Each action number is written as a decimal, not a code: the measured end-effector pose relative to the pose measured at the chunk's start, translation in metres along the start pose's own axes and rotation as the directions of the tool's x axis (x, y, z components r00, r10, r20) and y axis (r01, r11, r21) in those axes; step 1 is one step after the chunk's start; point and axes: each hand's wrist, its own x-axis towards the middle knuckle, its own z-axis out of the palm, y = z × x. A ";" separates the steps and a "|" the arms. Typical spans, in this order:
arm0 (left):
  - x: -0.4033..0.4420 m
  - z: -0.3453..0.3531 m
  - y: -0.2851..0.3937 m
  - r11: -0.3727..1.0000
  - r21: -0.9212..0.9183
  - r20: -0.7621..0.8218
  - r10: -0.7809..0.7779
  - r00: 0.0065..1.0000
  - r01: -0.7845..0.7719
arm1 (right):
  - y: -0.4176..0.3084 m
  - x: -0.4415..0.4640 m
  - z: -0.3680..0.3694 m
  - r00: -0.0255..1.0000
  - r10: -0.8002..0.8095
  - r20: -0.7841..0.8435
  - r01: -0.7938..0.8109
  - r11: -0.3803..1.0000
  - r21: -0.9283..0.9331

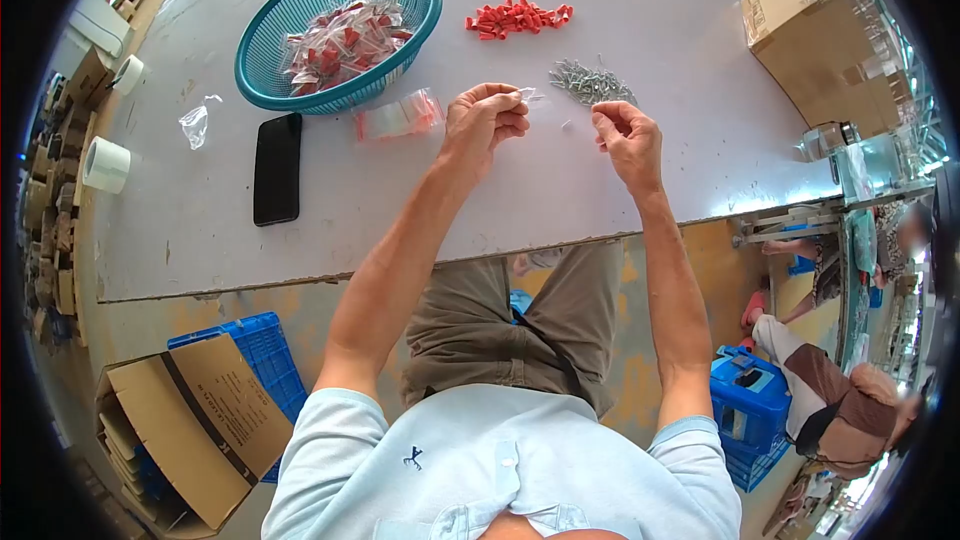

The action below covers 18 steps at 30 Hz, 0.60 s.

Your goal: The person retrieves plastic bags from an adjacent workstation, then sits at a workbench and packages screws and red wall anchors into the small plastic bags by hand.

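Observation:
My left hand [485,122] is closed in a pinch on a small clear-white piece [533,95], too small to name for certain. To its right, my right hand [630,145] has its fingers curled together at the near edge of a pile of grey metal screws [590,82]. Whatever sits in those fingertips, if anything, is hidden. A tiny white bit [566,125] lies on the table between the hands. Beside my left wrist rests a stack of clear bags with red edges [400,117]. Farther back lies a heap of red plastic caps [517,19].
A teal basket [257,97] holds filled clear bags [345,45]. Left on the table [370,205] are a black phone [277,170], crumpled plastic [195,125] and tape rolls [106,165]. A cardboard box [825,45] stands right. Another person [850,410] sits at lower right.

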 end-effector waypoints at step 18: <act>0.006 -0.012 0.003 0.947 -0.310 0.089 -0.062 0.994 0.087 | -0.005 0.021 0.025 0.866 -0.366 0.339 0.499 0.644 -0.580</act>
